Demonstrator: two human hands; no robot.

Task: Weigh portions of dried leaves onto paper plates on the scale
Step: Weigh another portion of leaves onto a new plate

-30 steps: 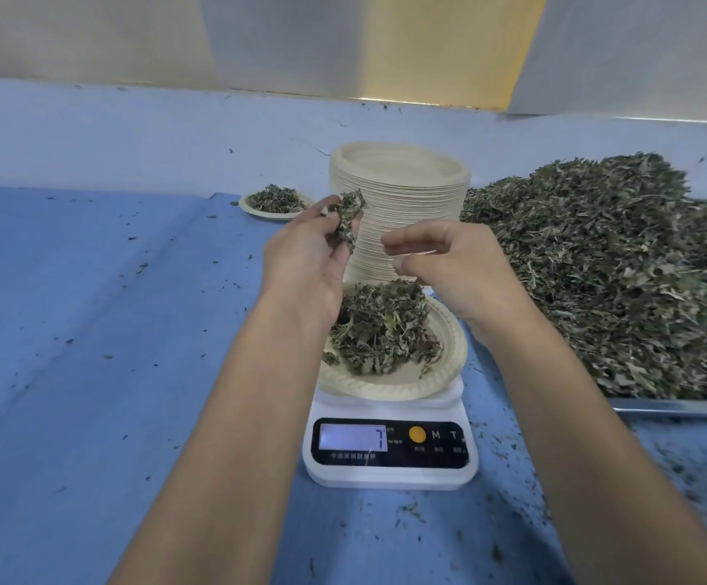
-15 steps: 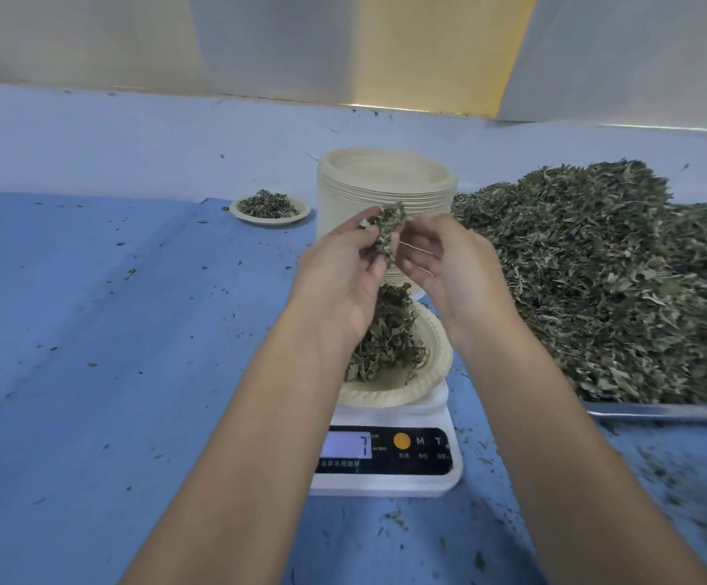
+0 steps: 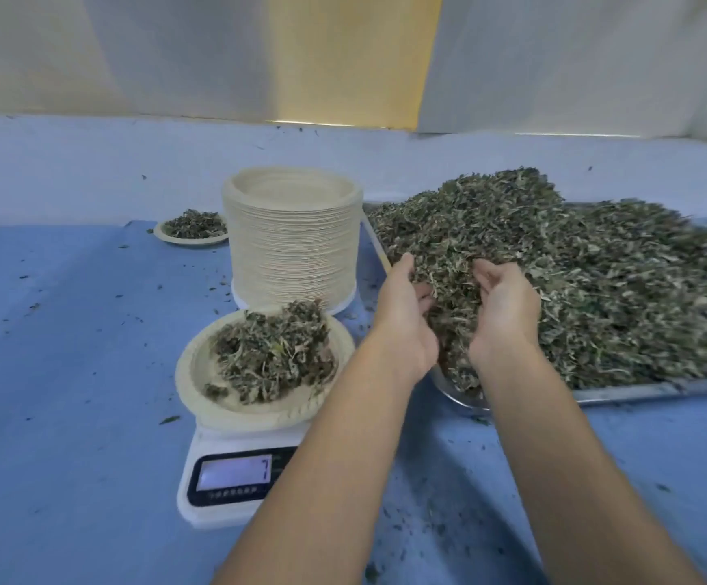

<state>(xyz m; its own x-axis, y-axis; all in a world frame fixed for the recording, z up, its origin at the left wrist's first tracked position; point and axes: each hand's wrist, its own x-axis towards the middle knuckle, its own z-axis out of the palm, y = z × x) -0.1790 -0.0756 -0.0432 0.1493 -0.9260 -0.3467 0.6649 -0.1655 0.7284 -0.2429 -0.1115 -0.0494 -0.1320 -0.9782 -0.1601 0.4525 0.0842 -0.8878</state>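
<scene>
Both hands were cupped in the heap of dried leaves (image 3: 575, 280) on the metal tray (image 3: 638, 390), the left hand (image 3: 404, 314) and right hand (image 3: 505, 310) half-curled, palms facing, loose leaves between them. A filled paper plate (image 3: 199, 373) sat on the scale (image 3: 216, 513), left of the tray, on the blue tabletop (image 3: 69, 373).

You face a blue-covered surface (image 3: 69, 352) flecked with dark crumbs, with a paler blue strip (image 3: 90, 162) along its back. Behind it hang pale translucent sheets (image 3: 132, 48) and a glowing yellow panel (image 3: 351, 57) between them.
</scene>
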